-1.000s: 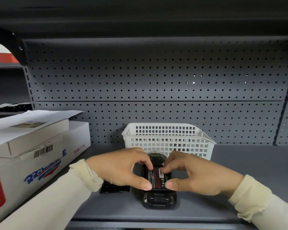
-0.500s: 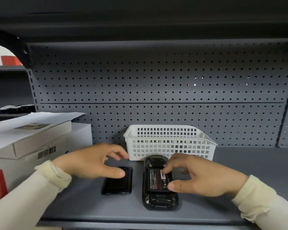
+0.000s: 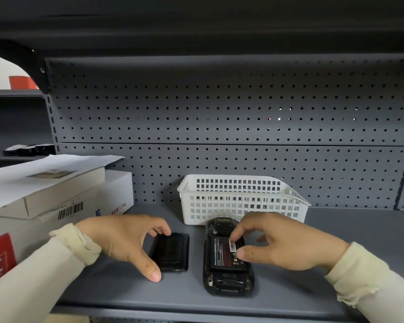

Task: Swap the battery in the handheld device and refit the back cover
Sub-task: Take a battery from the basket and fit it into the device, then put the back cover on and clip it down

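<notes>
The black handheld device (image 3: 228,283) lies face down on the grey shelf, its back open. A black battery (image 3: 224,255) with a red-and-white label sits in its bay. My right hand (image 3: 282,245) rests on the battery's right side, thumb and forefinger touching its edge. To the left lies the black back cover (image 3: 173,250), flat on the shelf. My left hand (image 3: 124,238) arches over the cover's left side, fingers at its far edge and thumb at its near corner; the cover still lies on the shelf.
A white plastic basket (image 3: 240,199) stands just behind the device. Stacked white cardboard boxes (image 3: 44,197) with a loose paper sheet fill the left. The perforated grey back panel (image 3: 219,117) closes the rear. The shelf's front edge (image 3: 196,311) runs close below the device.
My left hand left the device and moved left onto the back cover. My right hand stayed on the battery, shifting slightly right.
</notes>
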Action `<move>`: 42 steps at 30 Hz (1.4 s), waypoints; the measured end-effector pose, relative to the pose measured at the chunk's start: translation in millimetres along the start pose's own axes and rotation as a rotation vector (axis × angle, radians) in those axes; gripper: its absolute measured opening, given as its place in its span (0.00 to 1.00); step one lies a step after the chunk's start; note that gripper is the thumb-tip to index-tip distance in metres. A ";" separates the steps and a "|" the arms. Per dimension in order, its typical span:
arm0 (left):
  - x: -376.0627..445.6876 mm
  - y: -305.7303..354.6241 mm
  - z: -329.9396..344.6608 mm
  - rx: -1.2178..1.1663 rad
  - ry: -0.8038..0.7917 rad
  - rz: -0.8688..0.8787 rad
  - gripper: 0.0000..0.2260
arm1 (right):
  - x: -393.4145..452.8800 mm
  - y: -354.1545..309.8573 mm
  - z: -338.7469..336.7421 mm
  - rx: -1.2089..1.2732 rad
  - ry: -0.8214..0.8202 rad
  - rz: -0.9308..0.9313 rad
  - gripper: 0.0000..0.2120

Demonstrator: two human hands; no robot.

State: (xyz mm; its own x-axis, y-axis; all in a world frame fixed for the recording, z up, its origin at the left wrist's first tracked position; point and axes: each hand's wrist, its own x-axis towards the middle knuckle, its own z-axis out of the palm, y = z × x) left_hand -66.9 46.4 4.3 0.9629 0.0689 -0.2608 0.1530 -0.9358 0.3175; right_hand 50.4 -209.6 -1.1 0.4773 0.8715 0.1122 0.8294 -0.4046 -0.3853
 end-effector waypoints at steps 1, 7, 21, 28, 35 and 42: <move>-0.1 -1.2 0.2 -0.002 0.010 0.008 0.34 | 0.5 -0.6 0.3 -0.008 0.008 -0.002 0.15; -0.3 -6.7 3.5 -0.002 0.083 0.070 0.32 | 7.5 -5.0 3.3 -0.018 0.079 -0.023 0.13; 1.9 42.8 -12.5 -0.064 0.339 0.278 0.37 | 28.9 -29.8 5.8 0.279 0.286 0.004 0.13; 13.9 58.4 -7.0 -0.052 0.376 0.285 0.39 | 37.1 -20.2 3.6 0.773 0.345 0.205 0.05; 25.1 58.0 2.9 -0.381 0.342 0.277 0.16 | 31.6 -8.6 5.2 0.968 0.276 0.258 0.05; 41.1 59.7 12.7 -0.529 0.381 0.271 0.11 | 26.8 0.6 12.2 0.977 0.210 0.268 0.06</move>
State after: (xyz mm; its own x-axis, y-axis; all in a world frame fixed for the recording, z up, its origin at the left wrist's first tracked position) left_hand -21.1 -11.0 1.0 0.9783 0.0641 0.1969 -0.1087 -0.6505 0.7517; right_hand 60.2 -183.1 -9.6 0.7303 0.6822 0.0348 0.1358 -0.0951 -0.9862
